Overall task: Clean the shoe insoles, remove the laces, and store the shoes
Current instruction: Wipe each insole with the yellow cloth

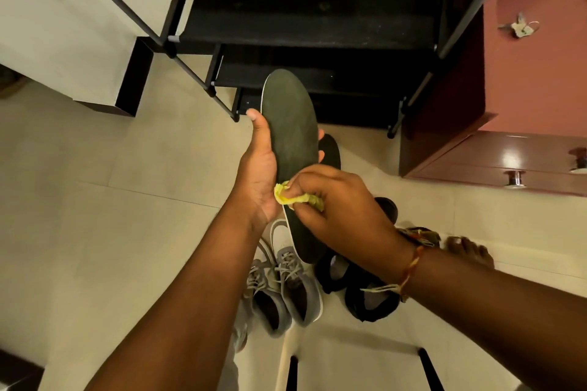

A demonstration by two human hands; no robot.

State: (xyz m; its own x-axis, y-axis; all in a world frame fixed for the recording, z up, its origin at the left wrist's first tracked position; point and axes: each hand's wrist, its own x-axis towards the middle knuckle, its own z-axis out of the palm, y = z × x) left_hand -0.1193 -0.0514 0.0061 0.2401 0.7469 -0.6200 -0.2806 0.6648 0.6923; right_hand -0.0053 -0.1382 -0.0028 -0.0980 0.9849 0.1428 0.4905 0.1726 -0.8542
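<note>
Grip, left hand [259,168]: clasps the insole [290,124] across its middle, thumb up along one edge, fingertips curled round the other, dark face turned up to me.
Grip, right hand [336,209]: pinches a bunched yellow cloth [295,198] and presses it onto the insole's heel half.

Head view, places reckoned from the black shoe rack [317,28]:
- Insole: held in the air in front of the rack's lowest shelf, toe end toward the rack, heel end toward me.
- Second dark insole [332,149]: mostly hidden behind the first, in front of the rack; I cannot tell what it rests on.
- Grey sneakers [286,282]: a pair on the floor, farther out from the rack, below my hands, laces in their eyelets.
- Black shoes [359,289]: on the floor just beside the grey pair, partly under my right wrist.

Method, as I judge it:
- Brace firmly with the left hand so the insole does not bow under the cloth.
- Wipe lengthwise, heel to toe, toward the rack, in overlapping passes.
- Move the thumb aside to reach the strip it covers.
- Turn the cloth to a fresh face once it soils.
</note>
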